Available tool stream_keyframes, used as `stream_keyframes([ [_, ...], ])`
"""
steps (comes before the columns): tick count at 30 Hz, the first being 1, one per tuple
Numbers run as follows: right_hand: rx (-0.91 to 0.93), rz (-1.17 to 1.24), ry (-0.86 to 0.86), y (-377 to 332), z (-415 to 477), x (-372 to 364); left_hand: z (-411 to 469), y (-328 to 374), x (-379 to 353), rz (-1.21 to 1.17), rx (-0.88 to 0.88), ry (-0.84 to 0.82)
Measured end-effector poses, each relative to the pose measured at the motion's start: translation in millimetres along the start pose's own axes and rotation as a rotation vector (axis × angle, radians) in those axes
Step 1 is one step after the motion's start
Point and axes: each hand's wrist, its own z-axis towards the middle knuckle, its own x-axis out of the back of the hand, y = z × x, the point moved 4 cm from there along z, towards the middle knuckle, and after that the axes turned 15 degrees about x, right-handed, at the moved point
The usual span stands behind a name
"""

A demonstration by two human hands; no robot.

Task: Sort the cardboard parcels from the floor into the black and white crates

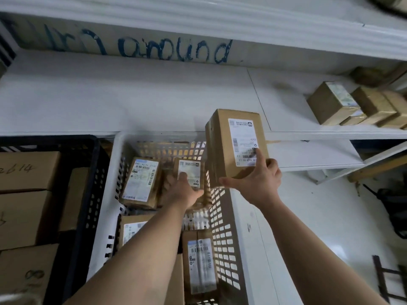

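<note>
Right grip [255, 175] cups upright parcel [237, 142], forefinger extended along label [243, 139].

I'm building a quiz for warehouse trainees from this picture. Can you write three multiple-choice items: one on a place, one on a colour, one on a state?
1. The black crate stands: A) left of the white crate; B) right of it; C) on top of it.
2. The left hand reaches into a crate coloured: A) black; B) white; C) blue.
3. The right hand: A) hangs empty; B) makes an empty fist; C) grips a tall parcel.
Answers: 1 A: its wall borders the white crate's left side. 2 B: white lattice walls surround the hand. 3 C: thumb beneath, finger on the label.
</note>
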Motion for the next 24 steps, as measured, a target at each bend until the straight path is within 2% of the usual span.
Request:
stream_keyframes([
  [7, 0.068, -0.043, -0.040, 2.9, 12.9, -6.2, 15.8, 14.5, -13.9, 0.045, 0.031, 0.071],
  [11, 0.083, -0.084, -0.075, 2.4, 13.7, -7.9, 15.4, -5.3, -4.2, 0.197, 0.095, 0.196],
  [15, 0.084, -0.102, -0.106, -3.7, 15.1, -7.8, 11.7, -10.1, 9.9, 0.473, 0.001, 0.372],
  [20, 0.091, -0.120, -0.130, -12.5, 11.2, -10.6, 17.5, -23.1, 14.4, 0.464, 0.136, 0.236],
  [24, 0.123, -0.182, -0.143, -21.6, 2.7, -15.5, 21.5, -28.6, 18.1, 0.450, 0.120, 0.191],
])
